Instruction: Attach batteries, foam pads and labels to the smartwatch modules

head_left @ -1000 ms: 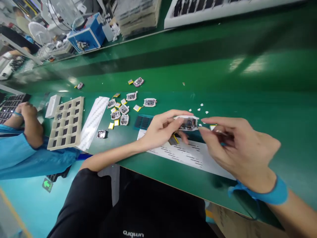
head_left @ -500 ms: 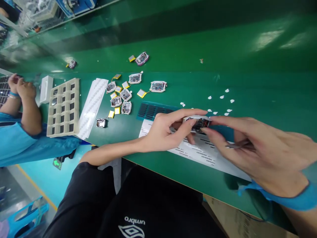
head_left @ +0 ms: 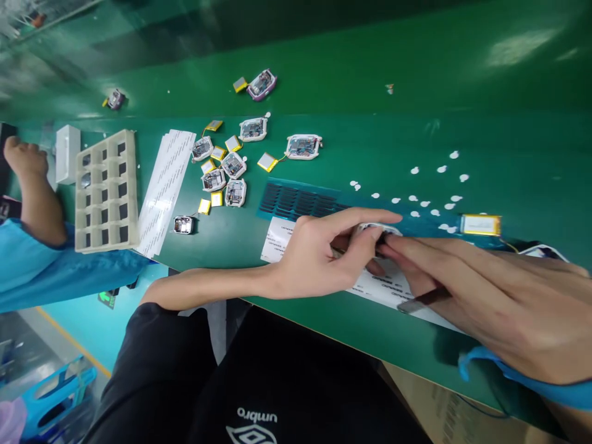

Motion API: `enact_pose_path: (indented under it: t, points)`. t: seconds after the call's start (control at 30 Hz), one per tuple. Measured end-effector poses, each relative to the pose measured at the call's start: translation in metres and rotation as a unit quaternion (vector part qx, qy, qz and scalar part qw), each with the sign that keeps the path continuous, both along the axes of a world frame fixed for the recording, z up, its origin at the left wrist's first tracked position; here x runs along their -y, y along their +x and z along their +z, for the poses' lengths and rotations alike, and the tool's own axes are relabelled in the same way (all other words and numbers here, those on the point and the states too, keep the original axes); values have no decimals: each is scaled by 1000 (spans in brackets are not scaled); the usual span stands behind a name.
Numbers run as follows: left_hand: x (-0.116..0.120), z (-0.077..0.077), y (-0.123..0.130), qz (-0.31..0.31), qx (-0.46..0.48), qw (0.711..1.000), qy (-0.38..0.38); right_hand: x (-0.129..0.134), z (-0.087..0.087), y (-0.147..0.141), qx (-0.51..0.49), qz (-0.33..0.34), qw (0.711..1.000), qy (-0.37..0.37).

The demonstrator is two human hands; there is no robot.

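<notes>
My left hand (head_left: 324,256) pinches a white-framed electronic module (head_left: 374,229), and its fingers hide most of it. My right hand (head_left: 494,302) closes over the module's far side from the right, holding dark tweezers (head_left: 423,300) along its fingers. The tweezer tips are hidden. A printed white paper sheet (head_left: 379,283) lies beneath both hands. A yellow pouch battery (head_left: 481,225) with a thin wire rests just beyond my right fingers. Several small white pads (head_left: 430,200) are scattered on the bench near it.
On the green workbench (head_left: 416,148), several modules and yellow batteries (head_left: 222,165) lie in a loose group. Nearby are a dark mesh sheet (head_left: 296,202), a beige tray (head_left: 106,191), and a white strip sheet (head_left: 164,191). A co-worker's hand (head_left: 25,160) and blue sleeve (head_left: 32,265) are at far left.
The view has shifted, moving the bench contents up and left. My right hand has closed in over the module, now more hidden. The yellow battery has come into full view.
</notes>
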State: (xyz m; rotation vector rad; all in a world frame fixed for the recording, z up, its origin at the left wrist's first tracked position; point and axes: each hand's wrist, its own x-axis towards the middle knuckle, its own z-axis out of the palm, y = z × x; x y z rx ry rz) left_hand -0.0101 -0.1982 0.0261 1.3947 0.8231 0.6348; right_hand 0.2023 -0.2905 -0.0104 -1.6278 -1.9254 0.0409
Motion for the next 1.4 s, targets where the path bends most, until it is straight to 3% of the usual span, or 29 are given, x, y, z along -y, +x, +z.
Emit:
enact_pose_path:
  t: [0.13,0.3,0.4,0.5,0.67,0.8,0.97,1.2,1.3,1.4]
  points:
    - [-2,6,0,13,39,999,-12,-6,14,-8,7,2,1000,13]
    - [-7,6,-1,20,5,999,46,-26,39,-20,19,48,998,43]
    - [-11,2,-1,-29,28,999,-35,-34,46,-22,35,41,996,71]
    - [-16,1,-2,-83,75,984,-137,-35,46,-20,41,36,995,88]
    - [-18,3,-4,-83,100,974,-184,-29,42,-14,51,31,995,81]
    - [-18,5,-6,-89,96,975,-177,-32,41,-10,30,39,995,89]
    - [-16,4,-5,-76,85,982,-153,-33,43,-8,13,104,989,106]
    - [-13,5,-3,-56,80,985,-140,-24,44,-13,36,97,991,86]
    - [-14,7,-3,-58,71,986,-136,-28,41,-14,75,74,989,106]
    - [-16,7,-2,-48,35,991,-118,-36,40,-16,134,-19,981,141]
